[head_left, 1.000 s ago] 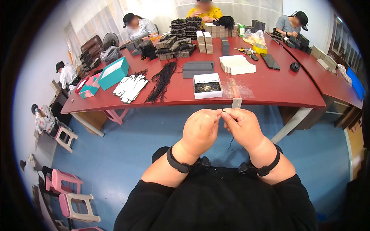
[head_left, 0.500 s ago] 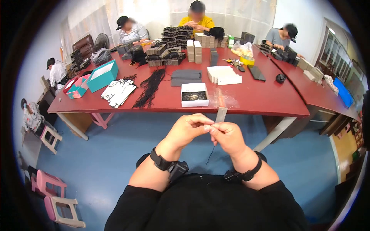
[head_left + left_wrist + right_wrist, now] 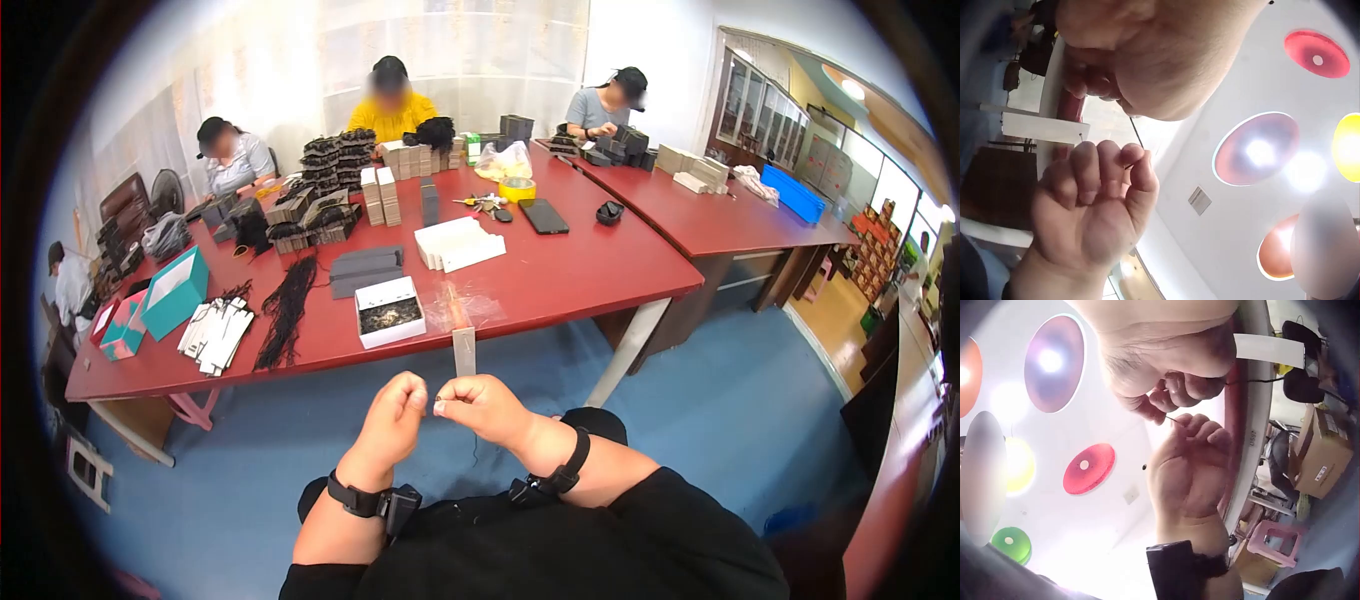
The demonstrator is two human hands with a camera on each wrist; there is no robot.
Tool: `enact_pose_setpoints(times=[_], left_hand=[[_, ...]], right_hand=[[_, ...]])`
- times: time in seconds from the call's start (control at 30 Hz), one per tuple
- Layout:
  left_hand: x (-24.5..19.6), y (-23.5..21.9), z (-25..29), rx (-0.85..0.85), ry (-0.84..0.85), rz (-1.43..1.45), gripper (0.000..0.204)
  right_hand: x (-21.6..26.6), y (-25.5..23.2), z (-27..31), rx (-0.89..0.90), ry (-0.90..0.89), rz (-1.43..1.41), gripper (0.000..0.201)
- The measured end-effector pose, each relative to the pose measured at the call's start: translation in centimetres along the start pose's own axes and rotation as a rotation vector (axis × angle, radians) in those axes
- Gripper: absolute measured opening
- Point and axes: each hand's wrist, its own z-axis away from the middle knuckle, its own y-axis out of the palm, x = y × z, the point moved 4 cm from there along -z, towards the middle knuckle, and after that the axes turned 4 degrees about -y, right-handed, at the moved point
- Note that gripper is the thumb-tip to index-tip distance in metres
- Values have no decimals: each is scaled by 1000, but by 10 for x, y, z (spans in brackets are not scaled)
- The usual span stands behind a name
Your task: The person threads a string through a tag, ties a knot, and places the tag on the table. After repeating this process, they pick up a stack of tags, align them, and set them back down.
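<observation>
Both hands are raised in front of the table's near edge, a small gap between their fingertips. My left hand [image 3: 392, 422] has its fingers curled in and pinches one end of a short dark thread [image 3: 1137, 132]. Thumb and forefinger of my right hand [image 3: 487, 408] pinch the thread's other part, as the left wrist view shows. A dark tail [image 3: 1254, 380] of thread trails from the right hand. Just beyond the hands, a pale flat strip [image 3: 464, 352] juts out over the table edge.
On the red table [image 3: 560, 285] lie an open white box [image 3: 390, 312] of dark bits, black strands [image 3: 288, 312], white cards [image 3: 216, 334], pale blocks [image 3: 460, 244], a phone [image 3: 543, 216] and yellow tape [image 3: 517, 189]. Several people sit around the tables.
The head view has swung to the right, so table and hands appear further left. The fingertips, touching before, have parted slightly, and the left fingers are more curled.
</observation>
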Motion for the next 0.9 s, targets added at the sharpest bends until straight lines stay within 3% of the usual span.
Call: enact_pose_setpoints(times=[0.1, 0.17, 0.23, 0.3, 0.37, 0.43, 0.5, 0.57, 0.6, 0.63, 0.7, 0.77, 0.9], left_hand=[[11, -2, -1, -47, -94, 115, 13], [9, 6, 0, 3, -67, 186, 13], [15, 6, 0, -55, -46, 238, 13], [14, 10, 0, -35, -52, 320, 14], [17, 16, 0, -20, -67, 437, 18], [21, 30, 0, -36, -86, 558, 22], [29, 54, 3, 165, -272, 817, 23], [30, 60, 10, 226, -278, 800, 21], [37, 55, 17, 368, -319, 737, 20], [42, 49, 24, 504, -362, 673, 19], [39, 24, 27, 234, -383, 445, 17], [39, -1, 28, 77, -267, 424, 17], [14, -24, 28, -141, -185, 193, 11]], right_hand=[[-4, 5, -4, -31, -42, -87, 12], [5, 3, -4, -71, -65, -137, 13], [13, 5, -1, -4, 124, -254, 15], [5, 8, -2, -2, 165, -230, 19], [9, 12, -5, -64, 3, -247, 20], [10, 13, -6, -74, -8, -319, 21], [18, 11, -2, -84, -16, -394, 21], [26, -7, 4, -254, 137, -361, 19], [27, -24, -3, -354, -185, -182, 16], [25, -44, -2, -429, -258, -188, 16], [33, -78, 6, -601, -313, -121, 17], [28, -99, 13, -583, -285, -259, 15], [20, -97, 19, -594, -187, -174, 15]])
